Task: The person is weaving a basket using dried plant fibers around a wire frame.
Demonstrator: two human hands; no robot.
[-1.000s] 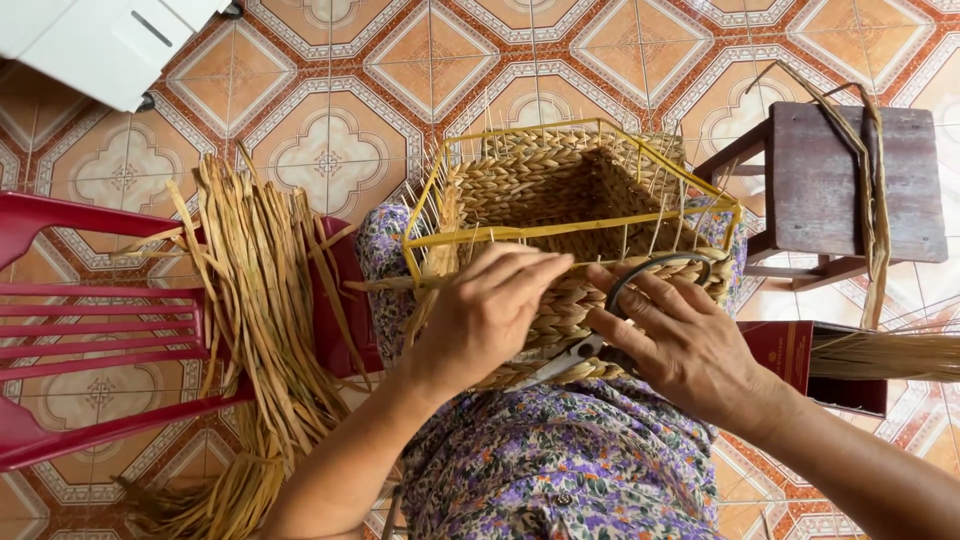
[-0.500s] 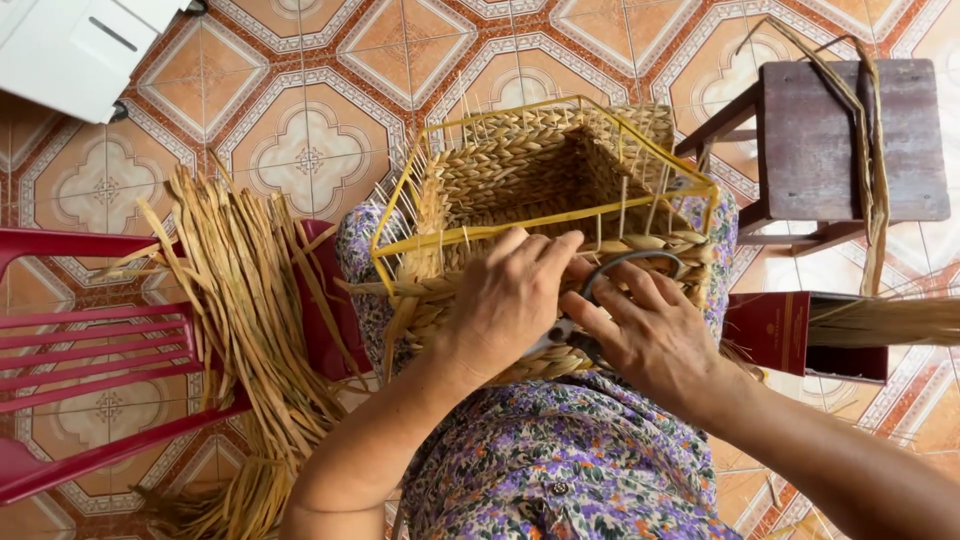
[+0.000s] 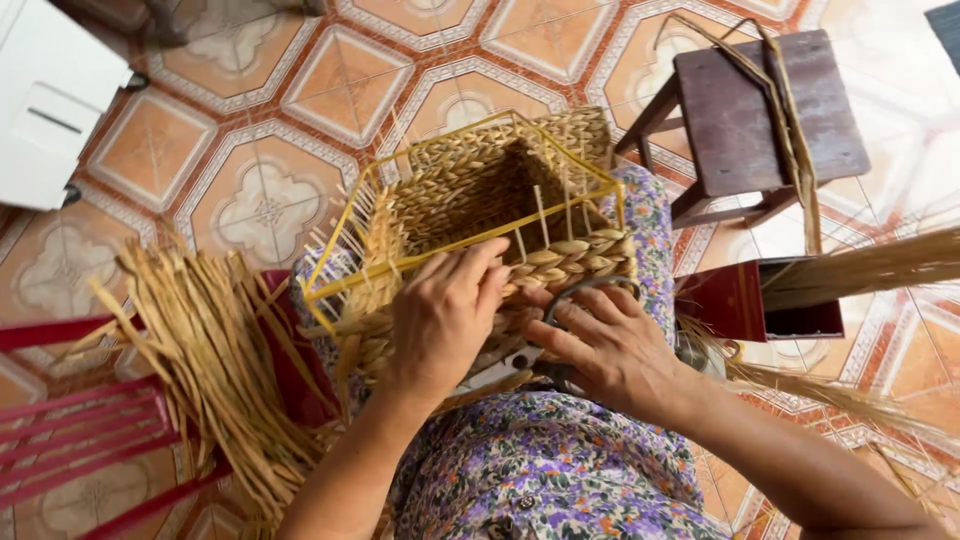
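Floor: patterned orange tile floor (image 3: 260,200).
Far right: dark wooden stool (image 3: 770,110).
Near left: red chair (image 3: 80,440) bearing straw bundle (image 3: 215,370).
Lap: woven basket (image 3: 480,230).
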